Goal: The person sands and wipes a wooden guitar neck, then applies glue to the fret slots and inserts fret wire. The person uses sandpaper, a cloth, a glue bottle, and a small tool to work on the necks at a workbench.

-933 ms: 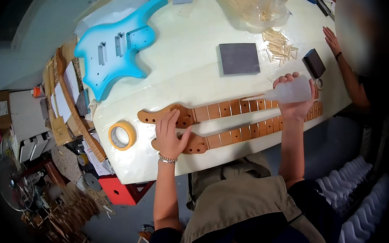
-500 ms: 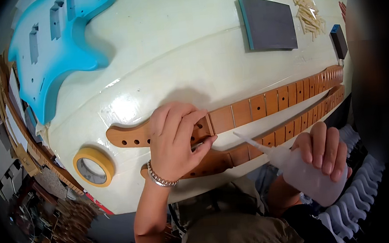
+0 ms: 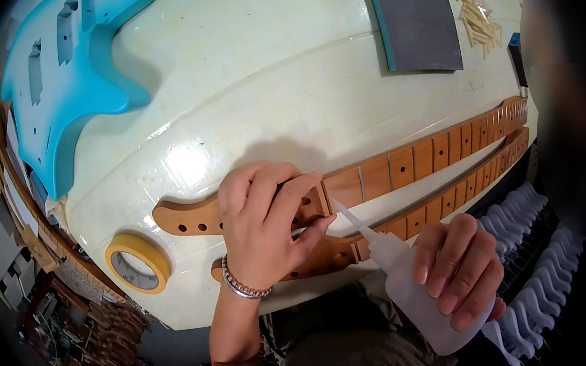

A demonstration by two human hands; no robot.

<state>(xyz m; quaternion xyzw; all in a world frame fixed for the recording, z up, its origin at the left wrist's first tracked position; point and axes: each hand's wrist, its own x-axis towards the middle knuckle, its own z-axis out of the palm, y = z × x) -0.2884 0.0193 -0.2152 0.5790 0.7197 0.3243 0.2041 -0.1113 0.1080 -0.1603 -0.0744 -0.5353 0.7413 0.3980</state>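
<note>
My left hand (image 3: 262, 227) is closed round the headstock end of a brown wooden guitar neck (image 3: 376, 178). Its forefinger and thumb tips sit at the two ends of the thin nut strip (image 3: 323, 198); the other fingers partly hide the tuner holes. In my right hand (image 3: 457, 270) is a translucent white squeeze bottle (image 3: 404, 299), tilted, its long thin nozzle pointing up and left. The nozzle tip is at the lower end of the nut, close to my left thumb; whether it touches cannot be seen. A second guitar neck (image 3: 441, 208) lies alongside, nearer me.
A yellow tape roll (image 3: 154, 254) lies left on the pale table (image 3: 262, 74). A blue-and-white guitar body (image 3: 86, 86) is far left. At the far right are a grey sanding pad (image 3: 419, 29) and several small pale strips (image 3: 477, 17). White racked parts (image 3: 545, 272) stand below the table's right edge.
My right hand has brought the bottle left and down, so its nozzle tip now meets the nut area. My left hand keeps its hold on the neck. The whole view has shifted slightly.
</note>
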